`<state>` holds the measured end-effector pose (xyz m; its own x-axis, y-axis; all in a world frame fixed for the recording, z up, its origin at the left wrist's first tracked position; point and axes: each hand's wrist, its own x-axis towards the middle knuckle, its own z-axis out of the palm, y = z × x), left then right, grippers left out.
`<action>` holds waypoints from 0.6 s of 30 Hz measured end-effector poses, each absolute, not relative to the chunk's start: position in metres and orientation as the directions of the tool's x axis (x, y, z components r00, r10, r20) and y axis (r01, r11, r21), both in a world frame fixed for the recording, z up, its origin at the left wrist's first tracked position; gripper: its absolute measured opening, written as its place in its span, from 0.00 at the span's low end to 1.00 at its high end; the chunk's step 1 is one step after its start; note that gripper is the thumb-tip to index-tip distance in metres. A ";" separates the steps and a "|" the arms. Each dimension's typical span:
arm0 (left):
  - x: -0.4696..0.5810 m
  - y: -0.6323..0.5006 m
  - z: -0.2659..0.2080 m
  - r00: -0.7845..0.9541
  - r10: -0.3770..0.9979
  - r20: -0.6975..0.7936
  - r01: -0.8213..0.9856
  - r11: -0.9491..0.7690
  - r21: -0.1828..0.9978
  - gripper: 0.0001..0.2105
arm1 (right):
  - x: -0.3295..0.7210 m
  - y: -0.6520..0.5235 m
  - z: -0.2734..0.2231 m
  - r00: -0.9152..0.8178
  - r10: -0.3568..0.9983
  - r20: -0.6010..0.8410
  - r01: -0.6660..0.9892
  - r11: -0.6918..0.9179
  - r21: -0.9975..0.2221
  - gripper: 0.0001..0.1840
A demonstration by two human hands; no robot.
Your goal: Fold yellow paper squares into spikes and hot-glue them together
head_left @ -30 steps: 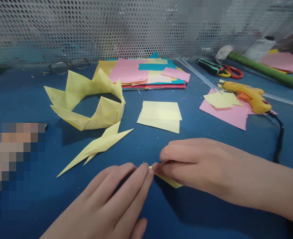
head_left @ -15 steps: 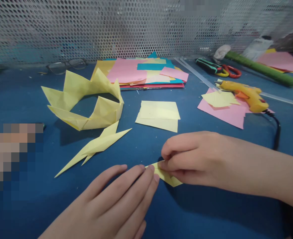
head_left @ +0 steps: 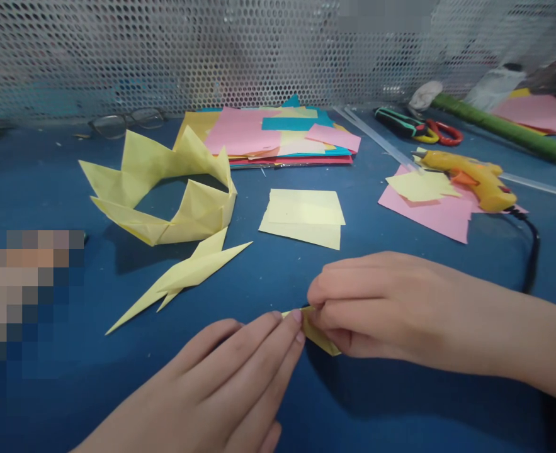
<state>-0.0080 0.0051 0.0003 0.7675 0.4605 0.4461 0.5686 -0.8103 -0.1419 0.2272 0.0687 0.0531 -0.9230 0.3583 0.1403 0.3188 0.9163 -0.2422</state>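
- Up and left of our left hand (head_left: 221, 390) stands a folded yellow paper crown (head_left: 164, 189), with pointed yellow folds (head_left: 187, 274) nearer.
- Our left fingers lie together, flat, their tips pressing the small yellow paper piece (head_left: 318, 333).
- Our right hand (head_left: 381, 308) pinches that piece shut.
- Beyond it lies a glue gun (head_left: 471, 179).

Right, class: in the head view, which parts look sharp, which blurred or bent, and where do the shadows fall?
Head view: both hands, left and right, and the small yellow folded paper are sharp; the paper crown casts a soft shadow toward the camera; a pixelated block hides the left edge; the far right corner by the green roll is smeared; the perforated metal screen bows slightly.
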 end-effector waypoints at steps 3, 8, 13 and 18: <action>-0.009 0.005 0.000 0.770 0.464 0.437 0.568 -0.811 -0.138 0.17 | 0.227 0.069 0.053 -0.924 0.348 0.158 0.301 0.918 -0.260 0.16; -0.007 0.008 0.000 0.762 0.498 0.414 0.583 -0.806 -0.104 0.18 | 0.227 0.068 0.053 -0.913 0.385 0.136 0.326 0.887 -0.327 0.14; -0.006 0.010 0.000 0.760 0.512 0.401 0.583 -0.809 -0.072 0.18 | 0.231 0.064 0.058 -0.901 0.424 0.086 0.369 0.857 -0.359 0.10; -0.005 0.009 0.003 0.762 0.513 0.394 0.583 -0.809 -0.074 0.19 | 0.237 0.062 0.062 -0.882 0.464 0.077 0.413 0.843 -0.345 0.09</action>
